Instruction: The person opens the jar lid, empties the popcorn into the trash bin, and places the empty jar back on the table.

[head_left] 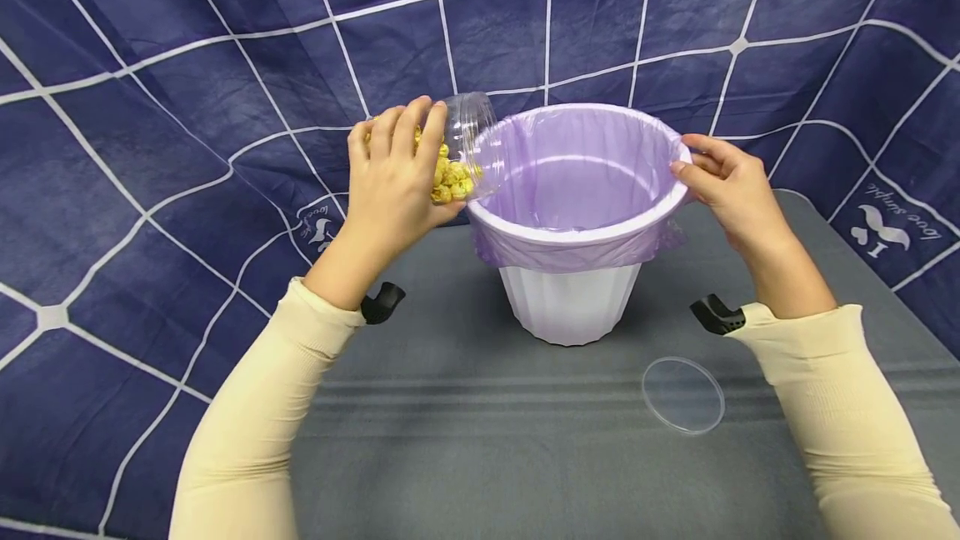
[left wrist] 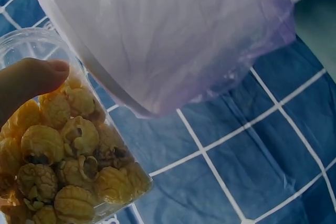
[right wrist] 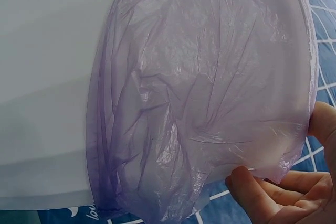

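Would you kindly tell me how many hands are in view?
2: the left hand, holding the tilted popcorn jar, and the right hand, at the rim of the purple-lined bin.

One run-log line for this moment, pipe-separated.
left hand: grips jar tilted at bin | right hand: pinches rim | popcorn: in jar | clear lid: on table

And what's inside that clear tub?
Yellow popcorn, piled along the lower side of the tub, which is tipped toward the white bin. From above, the left hand covers part of the tub, so what lies behind its fingers is hidden in that view.
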`<action>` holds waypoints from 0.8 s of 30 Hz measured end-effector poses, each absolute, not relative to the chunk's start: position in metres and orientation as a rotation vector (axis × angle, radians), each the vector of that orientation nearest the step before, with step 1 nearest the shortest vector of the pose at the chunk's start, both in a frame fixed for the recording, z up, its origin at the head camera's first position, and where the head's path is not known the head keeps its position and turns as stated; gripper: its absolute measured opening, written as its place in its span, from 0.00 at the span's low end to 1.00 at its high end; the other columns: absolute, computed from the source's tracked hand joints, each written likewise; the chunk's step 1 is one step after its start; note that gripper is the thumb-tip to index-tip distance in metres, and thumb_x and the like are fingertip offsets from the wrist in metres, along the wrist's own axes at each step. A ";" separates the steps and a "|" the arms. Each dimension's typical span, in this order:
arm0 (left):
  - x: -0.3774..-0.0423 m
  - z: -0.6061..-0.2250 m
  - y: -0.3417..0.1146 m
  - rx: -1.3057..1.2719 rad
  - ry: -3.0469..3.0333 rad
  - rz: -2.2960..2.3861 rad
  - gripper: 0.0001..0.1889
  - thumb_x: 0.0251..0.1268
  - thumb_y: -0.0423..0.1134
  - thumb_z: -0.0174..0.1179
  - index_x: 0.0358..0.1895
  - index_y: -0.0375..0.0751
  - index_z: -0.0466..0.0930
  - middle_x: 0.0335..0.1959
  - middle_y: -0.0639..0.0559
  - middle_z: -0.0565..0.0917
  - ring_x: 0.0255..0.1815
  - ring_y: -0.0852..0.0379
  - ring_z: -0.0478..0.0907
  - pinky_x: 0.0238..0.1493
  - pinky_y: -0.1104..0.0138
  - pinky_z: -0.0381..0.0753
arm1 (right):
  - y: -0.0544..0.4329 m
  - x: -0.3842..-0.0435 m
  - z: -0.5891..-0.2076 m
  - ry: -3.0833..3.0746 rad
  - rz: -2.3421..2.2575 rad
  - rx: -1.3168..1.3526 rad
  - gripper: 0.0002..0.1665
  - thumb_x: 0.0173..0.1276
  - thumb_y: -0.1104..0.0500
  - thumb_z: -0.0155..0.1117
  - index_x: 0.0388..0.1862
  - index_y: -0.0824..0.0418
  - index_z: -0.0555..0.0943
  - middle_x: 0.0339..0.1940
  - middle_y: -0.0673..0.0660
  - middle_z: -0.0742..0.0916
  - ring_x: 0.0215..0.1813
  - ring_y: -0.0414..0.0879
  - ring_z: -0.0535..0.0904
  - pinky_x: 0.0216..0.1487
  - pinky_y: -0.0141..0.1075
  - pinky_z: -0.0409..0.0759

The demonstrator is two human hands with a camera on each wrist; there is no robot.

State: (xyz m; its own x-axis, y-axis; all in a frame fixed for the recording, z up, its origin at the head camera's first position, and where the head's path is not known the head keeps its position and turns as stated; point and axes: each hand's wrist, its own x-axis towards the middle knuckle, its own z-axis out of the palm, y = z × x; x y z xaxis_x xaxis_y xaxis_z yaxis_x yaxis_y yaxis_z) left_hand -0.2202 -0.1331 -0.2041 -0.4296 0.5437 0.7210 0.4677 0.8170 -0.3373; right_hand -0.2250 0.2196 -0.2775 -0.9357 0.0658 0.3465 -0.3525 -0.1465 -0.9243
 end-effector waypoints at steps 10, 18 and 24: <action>-0.231 -0.193 -0.129 -0.851 -2.040 0.290 0.48 0.29 0.51 0.72 0.61 0.37 0.61 0.58 0.40 0.65 0.56 0.42 0.59 0.56 0.48 0.54 | 0.219 -0.225 -0.277 -1.838 2.157 0.329 0.27 0.57 0.70 0.61 0.56 0.73 0.68 0.32 0.50 0.84 0.31 0.37 0.79 0.29 0.23 0.76; -0.236 -0.189 -0.125 -0.931 -1.939 0.474 0.38 0.40 0.42 0.64 0.61 0.37 0.61 0.58 0.40 0.65 0.56 0.43 0.60 0.54 0.47 0.55 | 0.218 -0.225 -0.277 -1.830 2.161 0.330 0.26 0.56 0.70 0.61 0.55 0.72 0.69 0.33 0.51 0.84 0.32 0.38 0.79 0.28 0.23 0.75; -0.241 -0.185 -0.122 -0.987 -1.779 0.591 0.21 0.62 0.31 0.41 0.60 0.39 0.63 0.58 0.42 0.67 0.56 0.45 0.62 0.57 0.49 0.56 | 0.219 -0.224 -0.277 -1.832 2.161 0.322 0.27 0.56 0.70 0.61 0.56 0.73 0.69 0.33 0.51 0.84 0.32 0.38 0.79 0.28 0.23 0.75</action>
State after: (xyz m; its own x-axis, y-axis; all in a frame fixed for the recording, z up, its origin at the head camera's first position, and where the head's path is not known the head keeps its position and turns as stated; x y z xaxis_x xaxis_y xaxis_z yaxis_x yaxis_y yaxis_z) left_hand -0.2409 -0.1220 -0.1847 -0.1908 0.8332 0.5191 0.3572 0.5515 -0.7539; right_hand -0.2242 0.2187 -0.2774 -0.9331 0.0747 0.3518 -0.3592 -0.1499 -0.9211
